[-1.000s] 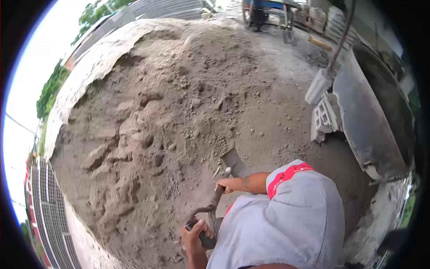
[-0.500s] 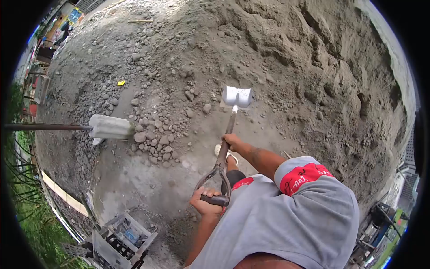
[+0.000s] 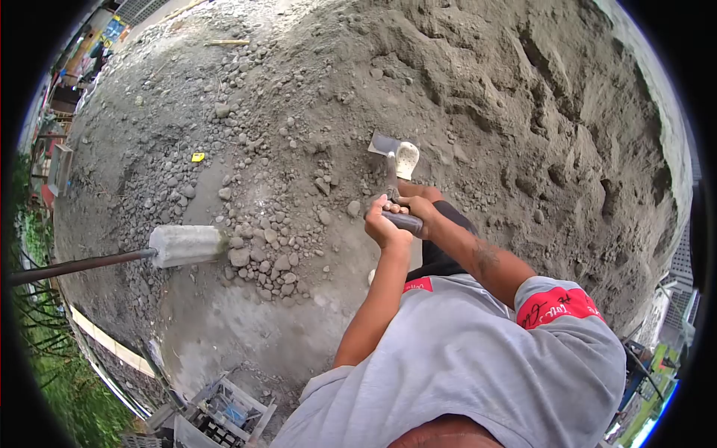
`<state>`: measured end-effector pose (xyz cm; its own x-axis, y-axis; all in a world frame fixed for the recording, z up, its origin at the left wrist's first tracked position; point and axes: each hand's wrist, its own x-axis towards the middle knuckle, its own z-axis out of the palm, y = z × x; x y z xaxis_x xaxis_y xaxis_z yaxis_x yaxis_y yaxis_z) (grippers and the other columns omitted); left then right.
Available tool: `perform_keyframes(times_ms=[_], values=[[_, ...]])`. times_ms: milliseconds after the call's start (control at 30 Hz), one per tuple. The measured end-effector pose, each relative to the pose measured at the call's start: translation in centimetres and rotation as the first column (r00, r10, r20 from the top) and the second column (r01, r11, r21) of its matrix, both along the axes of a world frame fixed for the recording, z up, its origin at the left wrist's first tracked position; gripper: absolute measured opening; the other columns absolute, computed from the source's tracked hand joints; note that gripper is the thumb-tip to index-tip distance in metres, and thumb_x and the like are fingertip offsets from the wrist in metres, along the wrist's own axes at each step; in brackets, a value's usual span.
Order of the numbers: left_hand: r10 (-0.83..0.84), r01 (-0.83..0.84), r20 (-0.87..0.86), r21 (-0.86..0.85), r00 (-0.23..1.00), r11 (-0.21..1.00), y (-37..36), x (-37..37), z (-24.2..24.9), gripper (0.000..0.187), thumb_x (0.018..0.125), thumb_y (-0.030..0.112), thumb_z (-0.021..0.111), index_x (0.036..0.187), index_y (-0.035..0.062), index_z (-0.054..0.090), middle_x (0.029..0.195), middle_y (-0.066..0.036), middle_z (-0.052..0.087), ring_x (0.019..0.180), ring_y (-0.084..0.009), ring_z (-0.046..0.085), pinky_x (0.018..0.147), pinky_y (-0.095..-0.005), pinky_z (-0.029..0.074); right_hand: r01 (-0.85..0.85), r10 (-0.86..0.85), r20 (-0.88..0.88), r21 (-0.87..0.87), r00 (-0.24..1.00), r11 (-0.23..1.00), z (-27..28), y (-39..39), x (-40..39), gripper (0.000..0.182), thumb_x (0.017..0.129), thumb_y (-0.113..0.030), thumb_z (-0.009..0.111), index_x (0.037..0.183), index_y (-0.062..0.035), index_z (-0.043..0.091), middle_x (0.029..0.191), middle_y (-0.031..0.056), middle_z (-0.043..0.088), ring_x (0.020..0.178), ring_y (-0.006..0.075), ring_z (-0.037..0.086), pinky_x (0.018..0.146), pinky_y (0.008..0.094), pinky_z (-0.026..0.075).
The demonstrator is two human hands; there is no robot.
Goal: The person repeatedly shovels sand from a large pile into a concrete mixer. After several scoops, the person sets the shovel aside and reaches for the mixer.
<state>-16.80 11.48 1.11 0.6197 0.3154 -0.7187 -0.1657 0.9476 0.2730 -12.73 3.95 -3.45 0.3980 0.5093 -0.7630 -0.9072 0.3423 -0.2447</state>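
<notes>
A shovel stands steeply in front of me, its metal blade against the grey soil. My left hand is closed round the dark crossbar grip at its top. Close beside it, my right hand is closed on the upper handle, partly hidden by the grip. A white perforated shoe on my raised foot is right next to the blade and appears to touch it. Most of the shaft is hidden or foreshortened below my hands.
Stones lie heaped left of me, beside a concrete block with a metal rod. A small yellow object sits on the gravel. At lower left stands a grey crate. A rough soil bank rises to the right.
Both hands have moved forward and closer together, with the shovel now more upright. My right hand has slid up the shaft towards the grip. One foot has come up beside the blade.
</notes>
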Motion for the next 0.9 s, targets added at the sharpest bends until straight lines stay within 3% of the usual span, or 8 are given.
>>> perform_keyframes(times_ms=[133,267,333,433,567,700,833,900], values=[[0.031,-0.025,-0.091,0.065,0.995,0.998,2.3,8.7,-4.1,0.020,0.071,0.010,0.053,0.058,0.0115,0.037,0.051,0.002,0.038,0.041,-0.0102,0.039,0.042,-0.0257,0.035,0.010,0.005,-0.111,0.136,0.994,0.991,-7.8,2.4,9.6,0.022,0.089,-0.011,0.034,0.073,-0.0042,0.048,0.060,0.0026,0.052,0.048,0.0119,0.051,0.049,0.0267,0.048],[0.040,-0.015,-0.165,0.155,0.985,0.988,6.7,13.7,-12.3,0.019,0.069,0.011,0.051,0.057,0.0114,0.036,0.049,0.000,0.038,0.037,-0.0112,0.036,0.035,-0.0258,0.033,-0.037,0.049,0.111,-0.109,0.993,0.993,-16.3,7.6,15.4,0.021,0.085,-0.008,0.037,0.071,-0.0034,0.053,0.066,0.0047,0.055,0.056,0.0139,0.055,0.051,0.0292,0.047],[-0.002,0.028,-0.163,0.160,0.987,0.987,8.7,12.9,-14.8,0.018,0.067,0.010,0.052,0.057,0.0104,0.036,0.050,-0.001,0.039,0.039,-0.0120,0.037,0.038,-0.0274,0.034,-0.155,0.465,0.329,-0.656,0.822,0.738,-21.1,10.0,13.3,0.024,0.087,-0.019,0.042,0.084,0.0005,0.057,0.072,0.0070,0.057,0.061,0.0181,0.052,0.058,0.0400,0.041],[-0.020,0.187,-0.520,0.271,0.854,0.944,7.0,9.9,-15.9,0.010,0.064,0.007,0.052,0.061,0.0062,0.043,0.057,-0.004,0.044,0.045,-0.0166,0.045,0.042,-0.0313,0.038,-0.010,0.465,0.496,-0.675,0.733,0.738,-15.3,7.1,8.1,0.031,0.088,-0.025,0.042,0.087,0.0011,0.059,0.074,0.0113,0.059,0.059,0.0197,0.054,0.056,0.0355,0.042],[0.080,0.157,-0.683,0.277,0.726,0.948,6.0,8.2,-16.6,0.015,0.066,0.007,0.057,0.060,-0.0051,0.051,0.056,-0.014,0.052,0.041,-0.0215,0.049,0.039,-0.0345,0.038,-0.406,0.565,-0.007,-0.703,0.825,0.584,-17.9,2.7,9.6,0.054,0.085,-0.048,0.043,0.110,0.0002,0.048,0.087,0.0105,0.056,0.067,0.0170,0.054,0.055,0.0326,0.045],[0.213,0.220,-0.795,0.395,0.568,0.892,7.0,3.0,-23.6,0.017,0.065,0.005,0.057,0.062,-0.0094,0.050,0.055,-0.015,0.052,0.038,-0.0217,0.048,0.035,-0.0333,0.038,-0.250,0.430,0.067,-0.728,0.900,0.638,-22.1,-0.6,13.2,0.050,0.081,-0.043,0.053,0.092,0.0045,0.062,0.078,0.0143,0.060,0.081,0.0244,0.057,0.072,0.0302,0.044],[0.078,0.197,-0.892,0.183,0.446,0.963,10.9,-2.6,-30.7,0.011,0.068,0.005,0.056,0.069,-0.0044,0.051,0.060,-0.010,0.051,0.043,-0.0178,0.045,0.038,-0.0300,0.036,-0.222,0.519,0.234,-0.708,0.822,0.671,-29.9,0.2,20.5,0.076,0.073,-0.049,0.060,0.119,0.0081,0.043,0.114,0.0208,0.051,0.100,0.0305,0.051,0.085,0.0341,0.040],[0.053,0.194,-0.923,0.137,0.382,0.971,12.2,-3.3,-31.5,0.007,0.068,0.003,0.056,0.069,-0.0030,0.052,0.060,-0.009,0.050,0.046,-0.0171,0.046,0.039,-0.0286,0.035,-0.394,0.645,-0.027,-0.811,0.764,0.434,-34.5,1.7,23.1,0.065,0.068,-0.045,0.068,0.104,0.0073,0.055,0.098,0.0152,0.058,0.088,0.0243,0.054,0.076,0.0339,0.042]])
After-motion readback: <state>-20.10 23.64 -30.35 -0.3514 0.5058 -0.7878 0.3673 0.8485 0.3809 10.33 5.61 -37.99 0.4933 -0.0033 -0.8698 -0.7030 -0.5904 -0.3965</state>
